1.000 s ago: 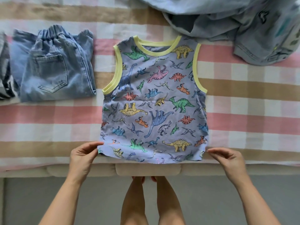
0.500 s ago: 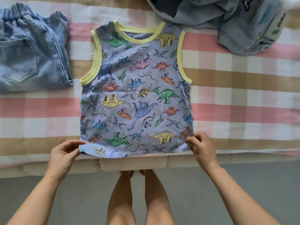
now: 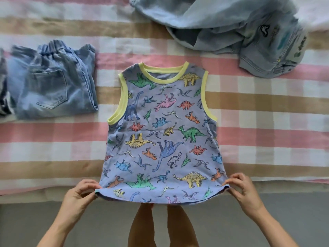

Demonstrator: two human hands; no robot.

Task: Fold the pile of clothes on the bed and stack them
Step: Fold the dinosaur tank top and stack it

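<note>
A sleeveless lilac dinosaur-print top point(image 3: 163, 132) with yellow trim lies flat, front up, on the checked bedspread point(image 3: 267, 125), neck away from me. My left hand point(image 3: 80, 193) pinches its lower left hem corner. My right hand point(image 3: 243, 189) pinches the lower right hem corner. The hem is lifted slightly past the bed's near edge. Folded light-blue jeans point(image 3: 53, 86) lie to the left. A heap of unfolded denim clothes point(image 3: 231, 32) lies at the far right.
A dark striped garment point(image 3: 3, 97) shows at the left edge beside the jeans. The bed's padded near edge point(image 3: 35, 196) runs across the view, with grey floor point(image 3: 213, 220) and my legs below it.
My right hand has closed in and taken the right hem corner. Both hands now pull the hem taut and raise it a little towards me.
</note>
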